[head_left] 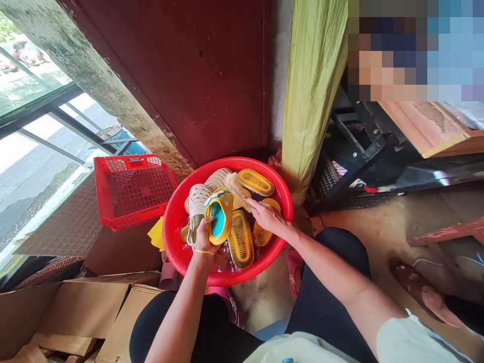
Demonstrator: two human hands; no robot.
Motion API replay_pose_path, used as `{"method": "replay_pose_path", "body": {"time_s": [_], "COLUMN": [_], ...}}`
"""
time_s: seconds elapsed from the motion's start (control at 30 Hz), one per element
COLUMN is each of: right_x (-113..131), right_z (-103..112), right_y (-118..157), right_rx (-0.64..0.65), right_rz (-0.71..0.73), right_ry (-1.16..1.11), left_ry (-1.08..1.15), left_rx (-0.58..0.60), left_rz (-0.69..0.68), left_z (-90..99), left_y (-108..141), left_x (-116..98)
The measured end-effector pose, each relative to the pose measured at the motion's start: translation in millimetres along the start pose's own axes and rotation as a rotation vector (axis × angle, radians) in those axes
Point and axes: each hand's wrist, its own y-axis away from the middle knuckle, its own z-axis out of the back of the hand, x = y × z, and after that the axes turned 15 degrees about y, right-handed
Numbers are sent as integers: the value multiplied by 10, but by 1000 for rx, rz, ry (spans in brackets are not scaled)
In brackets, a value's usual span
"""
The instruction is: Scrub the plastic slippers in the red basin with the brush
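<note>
My left hand (pixel 204 237) grips a small yellow shoe (pixel 226 217) with a turquoise inside, its opening facing up. In my right hand (pixel 267 217) is a pale scrubbing brush (pixel 237 189), held just right of the shoe's top. Both hands are over a red basin (pixel 171 217) with some water in it. Yellow soles (pixel 241 239) of several shoes face up in the basin, and beige woven shoes (pixel 198 201) lie at its left side.
A red plastic crate (pixel 132 194) stands left of the basin, with cardboard boxes (pixel 86 307) at the lower left. Behind the basin is a dark red panel (pixel 212 75). A yellow-green covered post (pixel 308 101) rises at its right. Another person's foot (pixel 434 302) shows at the right.
</note>
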Motion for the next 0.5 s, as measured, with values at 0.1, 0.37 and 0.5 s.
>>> {"method": "replay_pose_path", "body": {"time_s": [0.1,0.37,0.5], "right_x": [-2,-86,-78], "right_z": [50,190,242], "right_y": [-1,-105,-106], "right_rx": [-34,22,73], "right_rz": [39,-68,-38], "right_ry": [7,19,9], "left_ry": [147,166,-170], "left_rx": [-7,169,81], "left_rz": [163,319,-41], "left_z": [-76,-96,-68], "left_y": [76,188,64], "left_x": [-48,-166,-463]}}
